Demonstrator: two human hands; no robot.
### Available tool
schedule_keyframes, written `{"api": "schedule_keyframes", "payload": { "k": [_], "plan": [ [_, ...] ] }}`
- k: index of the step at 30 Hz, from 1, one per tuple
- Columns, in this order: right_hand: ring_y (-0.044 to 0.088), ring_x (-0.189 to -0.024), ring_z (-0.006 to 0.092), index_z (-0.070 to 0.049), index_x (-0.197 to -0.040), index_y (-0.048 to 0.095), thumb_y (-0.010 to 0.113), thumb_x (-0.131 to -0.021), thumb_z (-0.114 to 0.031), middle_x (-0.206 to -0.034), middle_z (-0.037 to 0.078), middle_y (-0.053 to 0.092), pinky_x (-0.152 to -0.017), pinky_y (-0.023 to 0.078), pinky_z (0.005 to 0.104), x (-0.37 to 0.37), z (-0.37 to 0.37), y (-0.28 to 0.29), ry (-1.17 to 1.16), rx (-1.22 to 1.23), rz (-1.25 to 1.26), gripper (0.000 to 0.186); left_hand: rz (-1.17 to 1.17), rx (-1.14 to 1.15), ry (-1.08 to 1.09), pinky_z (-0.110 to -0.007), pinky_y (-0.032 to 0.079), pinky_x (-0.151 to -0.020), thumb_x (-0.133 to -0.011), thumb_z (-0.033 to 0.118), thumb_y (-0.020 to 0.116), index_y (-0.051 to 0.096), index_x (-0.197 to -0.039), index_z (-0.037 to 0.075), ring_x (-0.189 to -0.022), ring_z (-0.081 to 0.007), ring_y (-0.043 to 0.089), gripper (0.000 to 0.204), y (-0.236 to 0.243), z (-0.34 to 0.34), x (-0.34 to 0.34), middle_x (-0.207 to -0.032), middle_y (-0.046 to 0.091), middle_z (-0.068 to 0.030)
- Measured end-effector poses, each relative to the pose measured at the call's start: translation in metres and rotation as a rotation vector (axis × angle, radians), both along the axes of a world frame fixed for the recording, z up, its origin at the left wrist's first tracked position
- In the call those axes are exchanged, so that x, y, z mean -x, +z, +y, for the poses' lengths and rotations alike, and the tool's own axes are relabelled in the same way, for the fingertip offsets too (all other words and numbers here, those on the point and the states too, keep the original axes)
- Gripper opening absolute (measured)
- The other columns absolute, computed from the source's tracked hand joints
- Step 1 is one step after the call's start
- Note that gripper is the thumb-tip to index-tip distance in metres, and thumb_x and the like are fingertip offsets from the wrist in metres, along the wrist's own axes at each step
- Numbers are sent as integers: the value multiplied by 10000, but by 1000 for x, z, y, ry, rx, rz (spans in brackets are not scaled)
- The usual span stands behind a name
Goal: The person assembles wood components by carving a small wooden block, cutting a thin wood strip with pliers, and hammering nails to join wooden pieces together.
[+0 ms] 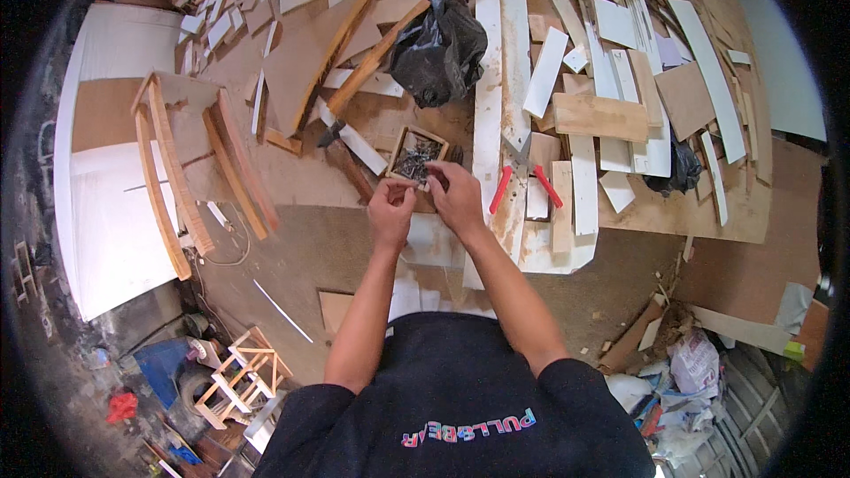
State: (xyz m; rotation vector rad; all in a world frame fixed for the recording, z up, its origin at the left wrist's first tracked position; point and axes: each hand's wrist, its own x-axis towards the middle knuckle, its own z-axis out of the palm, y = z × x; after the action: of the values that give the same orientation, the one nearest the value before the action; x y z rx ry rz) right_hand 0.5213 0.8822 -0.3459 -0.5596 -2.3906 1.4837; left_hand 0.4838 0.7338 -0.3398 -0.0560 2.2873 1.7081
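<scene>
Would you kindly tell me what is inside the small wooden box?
The wooden box holds a heap of small grey pieces, too small to identify. The right hand partly covers its near side; anything beneath the top layer is hidden.

Just beyond the left hand point(391, 212), the small square pale-wood box point(428, 133) looks matt, the little dark-grey pieces point(412, 164) inside dully metallic; farther ahead, the crumpled black plastic bag point(438, 53) is glossy. Rightward of the right hand point(456, 199), the pincers' red plastic-looking handles point(502, 188) appear smooth, the pale-brown rectangular wooden board point(600, 117) matt and grained
</scene>
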Motion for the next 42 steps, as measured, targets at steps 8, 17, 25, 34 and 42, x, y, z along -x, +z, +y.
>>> {"api": "schedule_keyframes", "payload": {
  "k": [8, 17, 25, 34, 42],
  "plan": [
    [759, -837, 323, -54, -1021, 795, 761, -899, -192, -969, 175, 773, -751, 597, 382, 2, -21, 31, 167, 162, -159, 187, -14, -1, -181, -275, 568, -764, -918, 87, 736, 689, -1005, 30, -841, -108, 686, 114, -6, -28, 23, -943, 726, -34],
    [761, -838, 294, -61, -1021, 786, 779, -921, -215, -941, 143, 786, -763, 573, 383, -25, -36, 26, -129, 73, -282, 184, 12, -31, -321, -337, 573, -723, -912, 137, 748, 717, -1077, 55, -798, -169, 698, 187, 5, -39, 25, -923, 730, -63],
    [713, -805, 329, -84, -1101, 758, 751, -916, -268, -967, 163, 741, -743, 558, 427, 20, -17, 6, -193, -197, -274, 261, 443, 281, -426, -479, 499, -1001, -852, 167, 807, 733, -1139, 78, -1161, -379, 601, 309, -15, -32, 61, -1231, 617, -164],
    [710, -912, 346, -148, -1180, 691, 743, -912, -298, -1045, 97, 685, -749, 580, 482, 32, -43, 0, -65, -512, -411, 312, 454, 251, -449, -426, 583, -883, -837, 156, 832, 766, -1097, 51, -1069, -345, 693, 288, -43, -37, 78, -1197, 684, -161],
    [723, -908, 349, -180, -1156, 697, 712, -939, -315, -1072, 88, 697, -757, 592, 474, 36, -36, -6, 21, -524, -361, 256, 310, 40, -395, -441, 556, -957, -822, 78, 798, 762, -1062, 45, -1098, -358, 694, 244, -54, -43, 78, -1158, 732, -161]
  ]
}}
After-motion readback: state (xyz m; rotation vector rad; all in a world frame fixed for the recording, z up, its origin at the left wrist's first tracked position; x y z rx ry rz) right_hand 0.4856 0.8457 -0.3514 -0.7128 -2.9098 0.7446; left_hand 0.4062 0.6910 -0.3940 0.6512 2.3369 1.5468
